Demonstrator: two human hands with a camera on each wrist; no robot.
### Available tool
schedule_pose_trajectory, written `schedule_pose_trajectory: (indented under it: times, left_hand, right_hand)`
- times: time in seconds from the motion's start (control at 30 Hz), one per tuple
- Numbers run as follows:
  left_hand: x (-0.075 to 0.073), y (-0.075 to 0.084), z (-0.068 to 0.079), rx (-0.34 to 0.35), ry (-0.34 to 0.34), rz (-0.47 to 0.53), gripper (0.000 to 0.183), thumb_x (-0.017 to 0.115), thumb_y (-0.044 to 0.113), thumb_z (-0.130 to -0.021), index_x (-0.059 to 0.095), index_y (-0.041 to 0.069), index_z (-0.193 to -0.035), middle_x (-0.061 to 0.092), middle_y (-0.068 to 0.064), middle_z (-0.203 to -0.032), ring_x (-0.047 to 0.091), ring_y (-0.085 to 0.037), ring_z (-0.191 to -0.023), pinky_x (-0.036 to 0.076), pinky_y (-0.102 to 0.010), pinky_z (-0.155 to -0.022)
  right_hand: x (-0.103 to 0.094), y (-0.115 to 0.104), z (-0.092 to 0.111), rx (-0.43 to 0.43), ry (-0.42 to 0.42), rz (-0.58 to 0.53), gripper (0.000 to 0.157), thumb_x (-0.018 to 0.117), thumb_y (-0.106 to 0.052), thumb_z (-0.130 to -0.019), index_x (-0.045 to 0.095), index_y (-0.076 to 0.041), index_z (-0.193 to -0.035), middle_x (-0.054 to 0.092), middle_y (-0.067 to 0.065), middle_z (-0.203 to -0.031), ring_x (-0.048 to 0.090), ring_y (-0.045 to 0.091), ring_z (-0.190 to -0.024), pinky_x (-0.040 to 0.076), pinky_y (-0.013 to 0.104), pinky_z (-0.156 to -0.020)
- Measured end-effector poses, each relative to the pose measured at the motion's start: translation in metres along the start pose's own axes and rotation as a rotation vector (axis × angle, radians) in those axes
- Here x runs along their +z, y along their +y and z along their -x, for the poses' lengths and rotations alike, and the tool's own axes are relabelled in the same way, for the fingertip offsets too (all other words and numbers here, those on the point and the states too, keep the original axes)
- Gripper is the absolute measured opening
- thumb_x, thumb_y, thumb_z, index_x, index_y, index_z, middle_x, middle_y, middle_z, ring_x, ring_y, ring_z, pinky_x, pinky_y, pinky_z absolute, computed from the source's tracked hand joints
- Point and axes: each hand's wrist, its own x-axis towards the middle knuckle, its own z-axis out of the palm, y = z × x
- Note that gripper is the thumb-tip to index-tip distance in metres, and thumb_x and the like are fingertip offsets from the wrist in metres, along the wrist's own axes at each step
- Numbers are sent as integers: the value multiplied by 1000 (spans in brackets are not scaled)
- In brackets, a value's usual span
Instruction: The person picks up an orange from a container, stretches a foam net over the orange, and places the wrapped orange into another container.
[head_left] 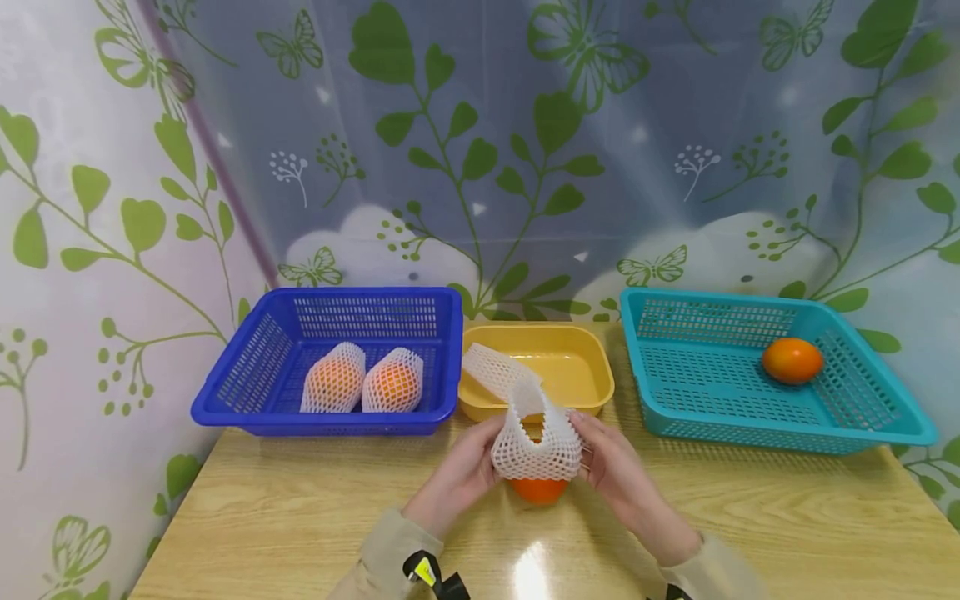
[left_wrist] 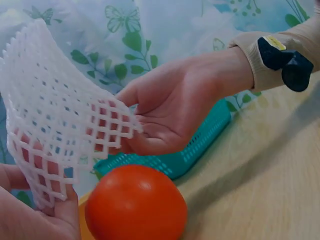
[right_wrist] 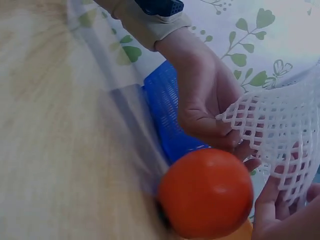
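Printed leaves and butterflies cover the backdrop behind a wood-grain table, where we see two hands at work over one orange-red fruit. It sits bare on the table, near the front edge of a yellow tray. Our left hand and right hand each pinch one side of a white foam net, spreading its mouth above the fruit; the wrist views show a gap between mesh and fruit. We judge the step in hand to be sleeving this fruit, the net opened but not yet pulled on. To our minds, the next move calls for lowering the mouth evenly over the fruit, both sides kept stretched so the rim doesn't catch or roll it. As for containers, the dark blue basket at the left holds two fruits already in netting, side by side near its front wall. Inside the yellow tray we find a spare sleeve, lying flat towards the left. The teal basket at the right holds one unwrapped fruit, close to its right wall.
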Motion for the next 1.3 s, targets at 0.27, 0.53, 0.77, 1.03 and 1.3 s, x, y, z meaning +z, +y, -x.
schedule_pose_trajectory:
  times: [0.27, 0.53, 0.77, 1.03, 1.3]
  left_hand:
    - [-12, -13, 3, -37, 50, -47, 33, 52, 17, -105, 62, -4, -129, 73, -1, -99, 68, -8, -88, 57, -21, -76]
    - [-14, -25, 2, -40, 137, -68, 33, 59, 21, -102, 65, -3, -125, 72, -1, -98, 68, -8, -88, 57, -22, -74]
    - [-12, -33, 5, -28, 230, -165, 38, 55, 25, -104, 59, -3, -129, 67, -4, -103, 62, -14, -91, 55, -28, -75]
    - [-4, -36, 2, 49, 318, -262, 30, 49, 25, -107, 59, -1, -116, 61, -8, -103, 58, -17, -89, 52, -28, -70]
    - [11, -22, 1, 179, 350, -283, 30, 45, 24, -109, 60, -1, -117, 58, 0, -89, 49, -9, -70, 41, -20, -60]
  right_hand:
    - [-8, 17, 3, 84, 8, 32, 19, 47, -25, -109, 65, -19, -108, 69, -6, -95, 65, 7, -83, 55, 20, -73]
    - [-14, 27, 3, 155, 82, 62, 18, 52, -28, -107, 63, -14, -110, 68, -5, -95, 64, 7, -84, 54, 21, -73]
    - [-22, 34, -2, 148, 5, 178, 32, 45, -24, -110, 53, 3, -126, 66, 3, -98, 66, 13, -85, 58, 28, -74]
    - [-15, 34, -6, 114, -7, 302, 43, 39, -20, -111, 42, 11, -141, 61, 7, -109, 59, 14, -94, 56, 28, -77]
    - [-5, 17, -9, 111, -21, 211, 65, 36, -45, -110, 25, -1, -157, 48, 24, -142, 61, 22, -112, 56, 31, -91]
